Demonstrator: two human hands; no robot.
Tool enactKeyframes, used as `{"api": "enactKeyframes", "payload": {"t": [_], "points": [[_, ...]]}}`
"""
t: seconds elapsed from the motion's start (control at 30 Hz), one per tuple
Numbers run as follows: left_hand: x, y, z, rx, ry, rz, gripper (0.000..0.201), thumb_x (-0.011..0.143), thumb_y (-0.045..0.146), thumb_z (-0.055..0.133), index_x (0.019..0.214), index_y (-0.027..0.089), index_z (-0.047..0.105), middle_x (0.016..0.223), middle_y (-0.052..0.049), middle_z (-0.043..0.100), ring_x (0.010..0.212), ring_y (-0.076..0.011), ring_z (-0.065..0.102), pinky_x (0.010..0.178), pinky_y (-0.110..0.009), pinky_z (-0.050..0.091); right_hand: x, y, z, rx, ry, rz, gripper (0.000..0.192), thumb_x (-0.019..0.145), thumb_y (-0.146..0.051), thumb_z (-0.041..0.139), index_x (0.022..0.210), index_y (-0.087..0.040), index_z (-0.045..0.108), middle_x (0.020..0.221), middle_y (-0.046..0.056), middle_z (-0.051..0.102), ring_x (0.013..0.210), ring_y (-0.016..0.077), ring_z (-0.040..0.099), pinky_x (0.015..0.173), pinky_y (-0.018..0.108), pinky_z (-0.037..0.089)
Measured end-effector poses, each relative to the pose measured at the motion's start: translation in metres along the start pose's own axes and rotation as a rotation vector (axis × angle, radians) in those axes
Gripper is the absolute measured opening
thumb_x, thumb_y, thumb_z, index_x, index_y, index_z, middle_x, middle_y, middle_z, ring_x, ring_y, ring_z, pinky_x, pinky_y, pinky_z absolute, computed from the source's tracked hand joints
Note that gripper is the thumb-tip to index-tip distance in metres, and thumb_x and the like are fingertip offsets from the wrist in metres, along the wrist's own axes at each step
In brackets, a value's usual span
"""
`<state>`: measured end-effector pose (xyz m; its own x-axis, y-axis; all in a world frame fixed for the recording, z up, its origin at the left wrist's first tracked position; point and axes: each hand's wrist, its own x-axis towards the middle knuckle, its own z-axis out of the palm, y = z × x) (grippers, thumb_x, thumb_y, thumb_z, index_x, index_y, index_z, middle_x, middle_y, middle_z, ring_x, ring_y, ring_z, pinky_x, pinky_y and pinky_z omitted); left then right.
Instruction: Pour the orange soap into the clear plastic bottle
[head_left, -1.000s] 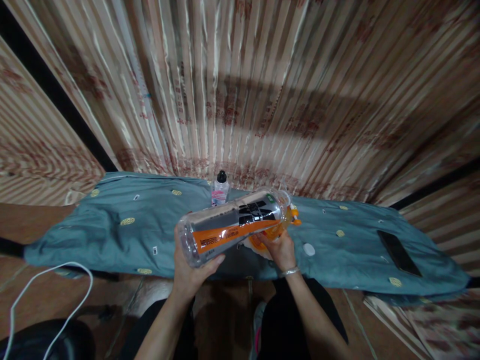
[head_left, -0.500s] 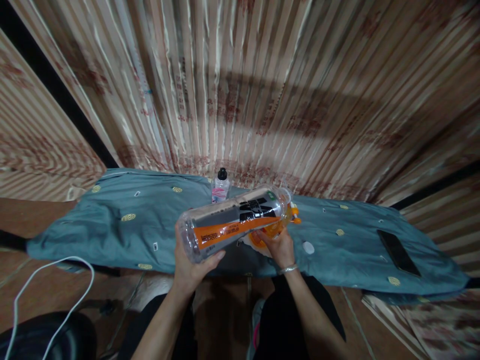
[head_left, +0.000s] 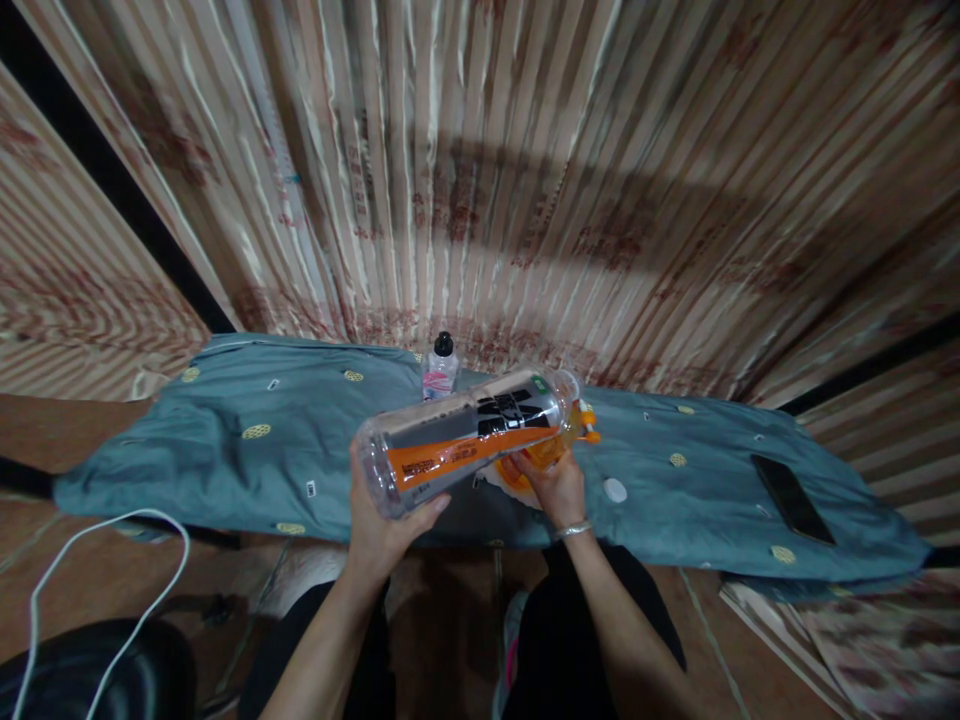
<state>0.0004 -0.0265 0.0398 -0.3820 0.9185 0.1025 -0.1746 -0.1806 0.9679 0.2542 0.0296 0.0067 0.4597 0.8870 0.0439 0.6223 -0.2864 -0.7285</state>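
Note:
A large clear plastic bottle (head_left: pixel 465 435) with an orange and black label is held tilted, nearly on its side, its neck pointing right and slightly up. My left hand (head_left: pixel 382 535) is wrapped round its base from below. Under the neck end, my right hand (head_left: pixel 556 487) grips an orange, see-through container (head_left: pixel 551 452); the large bottle hides much of it, so its exact kind is unclear. Just right of it shows a small orange and white piece (head_left: pixel 590 424). Behind the large bottle stands a small clear bottle (head_left: pixel 440 370) with a black cap and pink label.
A round white cap (head_left: pixel 615 490) lies on the blue-green cloth (head_left: pixel 300 440) right of my right hand. Farther right rests a dark phone (head_left: pixel 793 498). A striped curtain (head_left: pixel 480 180) hangs behind. At lower left, a white cable (head_left: pixel 112 520) loops beside a black seat (head_left: pixel 97 670).
The view has shifted very slightly. Both hands keep their grips, and the large bottle's tilt looks almost the same.

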Motion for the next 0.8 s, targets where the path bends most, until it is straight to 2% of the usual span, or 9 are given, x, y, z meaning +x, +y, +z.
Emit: {"api": "enactKeyframes", "payload": {"t": [0.17, 0.27, 0.43, 0.63, 0.8], "points": [[0.002, 0.002, -0.002, 0.035, -0.026, -0.011, 0.09, 0.043, 0.047, 0.116, 0.117, 0.022, 0.072, 0.136, -0.016, 0.083, 0.138, -0.0469, 0.078, 0.123, -0.064, 0.062, -0.002, -0.001, -0.001, 0.029, 0.007, -0.005, 0.06, 0.074, -0.063, 0.094, 0.11, -0.021, 0.072, 0.117, 0.026, 0.091, 0.115, 0.0455, 0.089, 0.091, 0.045, 0.069], [0.003, -0.002, -0.003, 0.062, -0.047, -0.007, 0.09, 0.046, 0.049, 0.115, 0.119, 0.023, 0.07, 0.139, -0.017, 0.082, 0.138, -0.0468, 0.078, 0.126, -0.065, 0.059, -0.002, 0.0, 0.0, 0.063, 0.015, -0.021, 0.06, 0.073, -0.067, 0.094, 0.108, -0.023, 0.072, 0.114, 0.024, 0.091, 0.113, 0.0444, 0.089, 0.088, 0.044, 0.069], [0.006, -0.01, 0.0, 0.067, 0.046, 0.052, 0.093, 0.04, 0.058, 0.113, 0.116, 0.025, 0.071, 0.131, -0.014, 0.083, 0.134, -0.05, 0.079, 0.123, -0.067, 0.061, -0.001, 0.005, 0.002, 0.081, 0.02, -0.028, 0.068, 0.07, -0.074, 0.093, 0.11, -0.023, 0.073, 0.113, 0.024, 0.092, 0.111, 0.0443, 0.089, 0.084, 0.043, 0.068], [0.007, -0.011, -0.001, 0.092, 0.023, 0.044, 0.113, 0.04, 0.06, 0.113, 0.136, 0.022, 0.067, 0.133, -0.016, 0.084, 0.13, -0.0469, 0.081, 0.122, -0.066, 0.062, -0.002, 0.005, 0.002, 0.073, 0.028, -0.056, 0.065, 0.076, -0.07, 0.091, 0.115, -0.022, 0.074, 0.116, 0.024, 0.091, 0.112, 0.0434, 0.089, 0.088, 0.043, 0.068], [0.007, -0.023, -0.006, 0.085, 0.034, 0.064, 0.104, 0.044, 0.061, 0.113, 0.129, 0.022, 0.068, 0.138, -0.018, 0.083, 0.135, -0.0469, 0.079, 0.126, -0.068, 0.058, -0.002, 0.003, 0.003, 0.063, 0.04, -0.046, 0.063, 0.076, -0.071, 0.09, 0.112, -0.021, 0.075, 0.113, 0.024, 0.091, 0.111, 0.0436, 0.088, 0.087, 0.045, 0.068]]}}
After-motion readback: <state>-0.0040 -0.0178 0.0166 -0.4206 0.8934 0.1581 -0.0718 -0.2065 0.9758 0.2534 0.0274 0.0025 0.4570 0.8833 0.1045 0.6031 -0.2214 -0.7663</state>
